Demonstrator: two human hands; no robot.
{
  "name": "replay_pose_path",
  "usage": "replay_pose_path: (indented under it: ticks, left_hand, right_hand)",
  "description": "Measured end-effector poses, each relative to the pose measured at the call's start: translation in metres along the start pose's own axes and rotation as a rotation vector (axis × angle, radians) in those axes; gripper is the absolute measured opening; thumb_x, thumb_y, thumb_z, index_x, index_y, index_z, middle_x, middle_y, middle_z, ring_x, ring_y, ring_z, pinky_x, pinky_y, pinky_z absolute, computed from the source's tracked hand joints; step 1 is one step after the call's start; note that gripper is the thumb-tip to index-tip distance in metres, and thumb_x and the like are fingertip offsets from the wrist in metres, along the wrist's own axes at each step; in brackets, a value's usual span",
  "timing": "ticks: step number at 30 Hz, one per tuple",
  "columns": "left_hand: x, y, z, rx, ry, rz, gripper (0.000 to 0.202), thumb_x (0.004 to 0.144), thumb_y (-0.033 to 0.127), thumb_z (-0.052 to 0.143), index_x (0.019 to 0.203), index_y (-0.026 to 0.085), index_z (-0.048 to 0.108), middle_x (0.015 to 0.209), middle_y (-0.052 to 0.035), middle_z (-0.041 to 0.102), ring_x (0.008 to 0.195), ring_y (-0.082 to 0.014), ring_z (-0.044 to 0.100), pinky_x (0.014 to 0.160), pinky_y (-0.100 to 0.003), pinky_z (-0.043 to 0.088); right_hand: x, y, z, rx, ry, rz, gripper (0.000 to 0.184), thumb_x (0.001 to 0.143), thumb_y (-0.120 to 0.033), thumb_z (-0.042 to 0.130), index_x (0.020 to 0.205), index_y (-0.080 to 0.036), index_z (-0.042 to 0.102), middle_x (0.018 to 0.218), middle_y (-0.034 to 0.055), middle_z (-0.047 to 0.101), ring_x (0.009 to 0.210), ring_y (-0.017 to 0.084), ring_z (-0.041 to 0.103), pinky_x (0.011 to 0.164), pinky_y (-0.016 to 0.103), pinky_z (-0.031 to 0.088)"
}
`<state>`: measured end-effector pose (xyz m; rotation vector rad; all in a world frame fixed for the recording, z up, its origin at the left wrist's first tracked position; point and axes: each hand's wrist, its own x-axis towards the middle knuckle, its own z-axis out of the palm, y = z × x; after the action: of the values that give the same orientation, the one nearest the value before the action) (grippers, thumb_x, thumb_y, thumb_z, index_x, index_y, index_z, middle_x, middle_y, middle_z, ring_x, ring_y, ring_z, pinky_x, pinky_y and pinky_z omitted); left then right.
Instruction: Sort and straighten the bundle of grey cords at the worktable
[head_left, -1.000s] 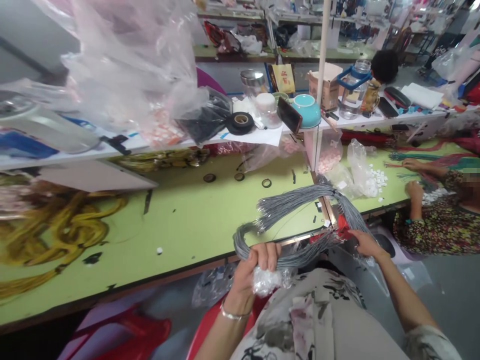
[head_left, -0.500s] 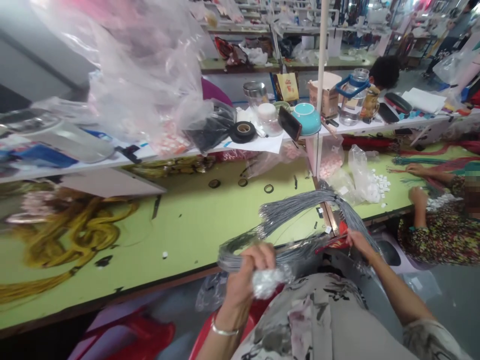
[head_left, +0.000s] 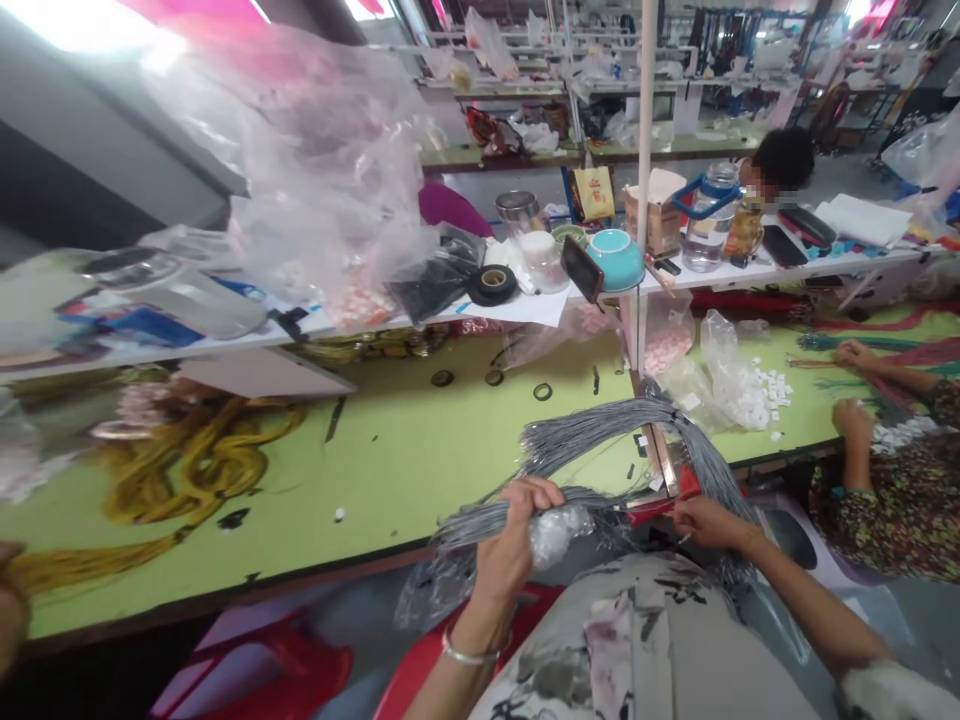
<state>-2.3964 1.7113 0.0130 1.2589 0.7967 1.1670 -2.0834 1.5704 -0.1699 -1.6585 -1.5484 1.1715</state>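
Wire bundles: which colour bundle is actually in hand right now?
The grey wire bundle, looped over the bench edge, gripped by the left hand and right hand. The yellow bundle lies untouched far left.

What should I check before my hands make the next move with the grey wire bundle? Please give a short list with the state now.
1. Left hand closed around the grey wire bundle: ok.
2. Small clear bag also held in that hand: ok.
3. Right hand touching the other side of the bundle: ok; its exact grip: cannot tell.
4. Free wire ends together above the green table: ok.
5. Red piece beside the right hand held: cannot tell.
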Motion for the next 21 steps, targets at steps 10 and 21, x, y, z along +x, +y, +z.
replay_pose_path:
  ticks: [10,21]
  left_hand:
    - [0.011,0.002,0.003,0.248,0.168,0.238,0.036,0.106,0.047,0.057,0.081,0.022,0.067,0.085,-0.0022,0.070,0.086,-0.0166,0.065,0.092,-0.027,0.050]
    - [-0.008,0.004,0.046,0.425,-0.226,0.181,0.030,0.106,0.034,0.053,0.082,0.023,0.069,0.082,-0.0025,0.071,0.077,-0.0181,0.067,0.074,-0.026,0.053]
  right_hand:
    - [0.007,-0.001,-0.047,0.451,-0.008,0.144,0.043,0.081,-0.066,0.075,0.086,-0.023,0.071,0.081,0.0060,0.069,0.076,0.024,0.062,0.076,0.039,0.048]
    - [0.030,-0.005,-0.027,0.690,0.108,0.129,0.039,0.079,-0.061,0.078,0.081,-0.026,0.061,0.055,-0.0051,0.048,0.049,0.012,0.037,0.053,0.029,0.029]
